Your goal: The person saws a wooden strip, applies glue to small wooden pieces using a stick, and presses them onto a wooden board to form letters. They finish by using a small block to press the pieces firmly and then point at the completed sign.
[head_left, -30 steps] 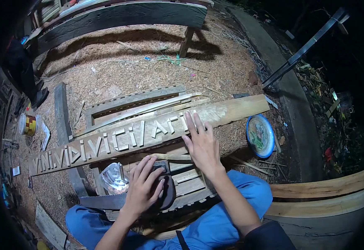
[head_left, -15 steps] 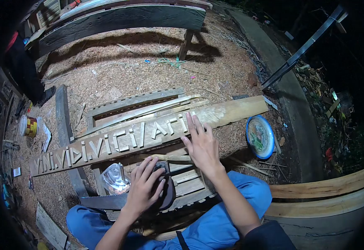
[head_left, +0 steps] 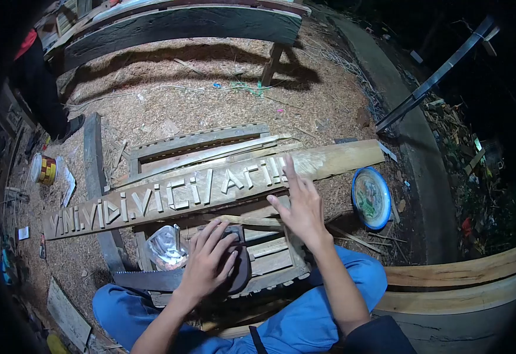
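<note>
A long wooden plank (head_left: 340, 154) lies at a slant before me, with raised wooden letters (head_left: 178, 196) along it reading roughly "ViNi.ViDi.ViCi/Ari!!". My right hand (head_left: 303, 215) is open, its index finger stretched out at the last strokes; whether it touches them I cannot tell. My left hand (head_left: 208, 259) lies with fingers spread over a dark object (head_left: 243, 271), partly hidden beneath it, whose kind I cannot make out. Just beyond those fingertips is a thin wood strip (head_left: 252, 220). A shiny silver dish (head_left: 166, 248) stands left of this hand, above a saw blade (head_left: 146, 281).
A blue-rimmed plate (head_left: 371, 198) sits right of the plank. Wooden frames (head_left: 202, 134) lie beneath and behind it. A long bench (head_left: 181, 32) crosses the back, and a person's dark-clothed leg (head_left: 42, 88) is at left. A yellow-red tin (head_left: 47, 170) stands on the chip-strewn ground.
My right hand has shifted slightly right and lifted its fingers from the last letters, uncovering the exclamation strokes. My left hand stays over the dark object. The view has shifted slightly.
</note>
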The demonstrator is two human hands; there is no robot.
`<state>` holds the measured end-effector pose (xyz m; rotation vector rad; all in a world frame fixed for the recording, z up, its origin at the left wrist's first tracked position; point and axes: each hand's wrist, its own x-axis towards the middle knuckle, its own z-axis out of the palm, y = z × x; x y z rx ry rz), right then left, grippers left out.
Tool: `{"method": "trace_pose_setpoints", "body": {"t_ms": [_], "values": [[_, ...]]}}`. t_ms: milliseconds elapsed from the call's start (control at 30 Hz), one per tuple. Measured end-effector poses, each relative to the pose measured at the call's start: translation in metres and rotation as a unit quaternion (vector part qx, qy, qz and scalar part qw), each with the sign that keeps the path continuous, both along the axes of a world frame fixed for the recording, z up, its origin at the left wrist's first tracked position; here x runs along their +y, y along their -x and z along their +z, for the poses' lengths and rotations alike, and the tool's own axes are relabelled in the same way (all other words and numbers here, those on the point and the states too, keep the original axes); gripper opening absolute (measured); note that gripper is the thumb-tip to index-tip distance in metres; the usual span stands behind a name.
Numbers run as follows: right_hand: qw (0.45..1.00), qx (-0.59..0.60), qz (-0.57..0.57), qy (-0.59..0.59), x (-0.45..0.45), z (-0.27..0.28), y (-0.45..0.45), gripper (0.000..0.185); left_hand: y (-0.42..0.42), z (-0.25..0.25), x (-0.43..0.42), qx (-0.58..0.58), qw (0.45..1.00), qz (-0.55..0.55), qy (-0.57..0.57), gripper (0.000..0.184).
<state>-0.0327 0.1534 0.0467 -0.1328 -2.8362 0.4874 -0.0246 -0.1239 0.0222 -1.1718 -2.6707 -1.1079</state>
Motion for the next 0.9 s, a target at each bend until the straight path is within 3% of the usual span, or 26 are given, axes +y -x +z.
{"method": "trace_pose_setpoints", "body": {"t_ms": [200, 500, 733, 900], "values": [[0.998, 0.03, 0.026, 0.055, 0.0058, 0.0019, -0.0023, 0.104, 0.0005, -0.0005, -0.0024, -0.004, 1.0, -0.002, -0.008, 0.043], [0.999, 0.024, 0.018, -0.016, 0.004, -0.0013, -0.0022, 0.097, -0.0014, -0.0004, -0.0028, 0.002, 1.0, -0.005, 0.001, 0.045], [0.997, 0.063, 0.047, 0.005, 0.0027, -0.001, -0.0012, 0.095, -0.0039, -0.0022, 0.0009, 0.002, 1.0, -0.012, 0.004, 0.046], [0.999, 0.018, 0.031, 0.025, 0.007, 0.0047, -0.0055, 0.094, -0.0036, 0.0009, -0.001, -0.004, 1.0, -0.015, -0.003, 0.047]]}}
